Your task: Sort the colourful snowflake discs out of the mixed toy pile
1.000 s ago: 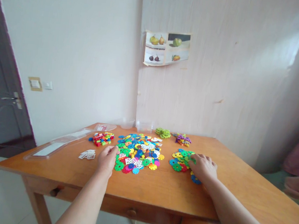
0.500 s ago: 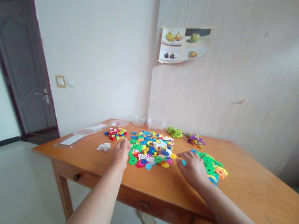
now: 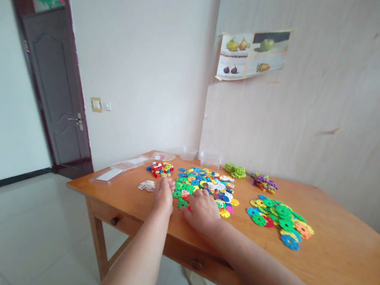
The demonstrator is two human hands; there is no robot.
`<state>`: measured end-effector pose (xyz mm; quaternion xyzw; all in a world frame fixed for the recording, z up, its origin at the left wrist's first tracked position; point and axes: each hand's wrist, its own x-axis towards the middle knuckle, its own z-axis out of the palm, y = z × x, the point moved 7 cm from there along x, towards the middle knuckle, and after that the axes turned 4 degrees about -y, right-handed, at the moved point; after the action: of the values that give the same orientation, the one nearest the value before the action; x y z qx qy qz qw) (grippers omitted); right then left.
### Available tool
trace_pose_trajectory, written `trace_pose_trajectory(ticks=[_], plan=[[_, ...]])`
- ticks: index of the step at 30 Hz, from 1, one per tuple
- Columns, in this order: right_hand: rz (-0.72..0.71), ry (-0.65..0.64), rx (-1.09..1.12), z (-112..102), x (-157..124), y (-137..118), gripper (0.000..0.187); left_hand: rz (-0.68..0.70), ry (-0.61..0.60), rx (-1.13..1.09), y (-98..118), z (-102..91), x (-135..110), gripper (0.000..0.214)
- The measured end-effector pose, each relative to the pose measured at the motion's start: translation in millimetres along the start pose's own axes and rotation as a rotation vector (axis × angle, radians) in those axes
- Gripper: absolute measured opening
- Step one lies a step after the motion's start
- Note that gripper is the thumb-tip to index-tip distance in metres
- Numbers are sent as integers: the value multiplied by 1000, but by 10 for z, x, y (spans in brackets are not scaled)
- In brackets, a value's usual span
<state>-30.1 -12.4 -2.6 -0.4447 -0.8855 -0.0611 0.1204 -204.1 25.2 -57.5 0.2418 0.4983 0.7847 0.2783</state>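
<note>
A mixed pile of colourful notched plastic discs point(image 3: 191, 179) and white lattice pieces point(image 3: 219, 186) lies in front of my hands. My left hand point(image 3: 163, 196) stands on edge at the pile's left side, its fingers loosely apart and holding nothing visible. Over the near part of the pile reaches my right hand point(image 3: 204, 210), fingers apart and bent down onto the discs. Beside its thumb shows a bit of a pink disc point(image 3: 189, 209). Further right, a second group of mostly green discs point(image 3: 283, 211) lies with blue, yellow, red and orange ones.
Left of the pile are small white lattice pieces point(image 3: 146, 185) and red, blue and yellow blocks point(image 3: 161, 170). Green pieces point(image 3: 235, 170) and purple pieces point(image 3: 265, 182) lie behind. Clear plastic containers point(image 3: 211, 158) stand by the wall; a clear lid point(image 3: 113, 173) lies left on the wooden table point(image 3: 333, 236).
My right hand has moved left from the green disc group to the mixed pile, uncovering that group. My left hand stays by the pile's left side. The view has turned slightly left.
</note>
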Motion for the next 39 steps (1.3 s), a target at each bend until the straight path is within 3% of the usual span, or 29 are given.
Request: trace_pose_trajectory(ticks=[14,18,23,31,39], plan=[[-38,-44,-62,145,187,-167,45,-11,11,22,-4,-15,7,39],[-39,-15,-55,125,180,-134,41,-7,-1,20,-26,3,9,31],[9,53,-34,35,134,13,35,93,-47,95,-4,27,13,24],[195,164,13,-144,-175,667,36,295,-82,443,37,38,63,17],[496,198,35,-312,-524,1853,36,275,-110,638,-53,32,127,12]])
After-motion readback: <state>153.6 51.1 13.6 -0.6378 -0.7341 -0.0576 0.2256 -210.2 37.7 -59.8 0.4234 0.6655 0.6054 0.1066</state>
